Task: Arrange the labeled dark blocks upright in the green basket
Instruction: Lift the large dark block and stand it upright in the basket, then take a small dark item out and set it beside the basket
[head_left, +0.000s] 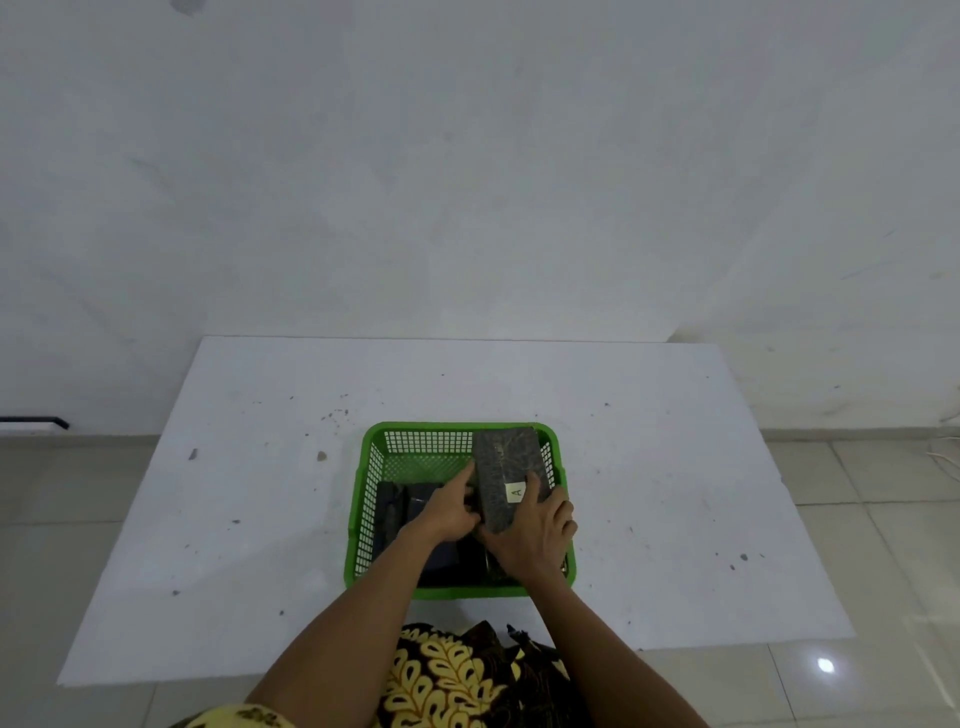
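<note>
A green basket (374, 462) sits on a white sheet near me. Inside, at the right, a dark block with a white label "A" (506, 467) stands on its end, leaning slightly. My right hand (535, 540) grips its lower right side. My left hand (449, 506) presses against its left edge, fingers on the block. Other dark blocks (395, 512) lie in the basket's left and front part, partly hidden under my hands.
The white sheet (260, 493) covers a tiled floor (857, 493) and carries small specks of debris. A white wall rises behind it. Patterned yellow and dark cloth (457, 675) lies at the sheet's near edge by my arms.
</note>
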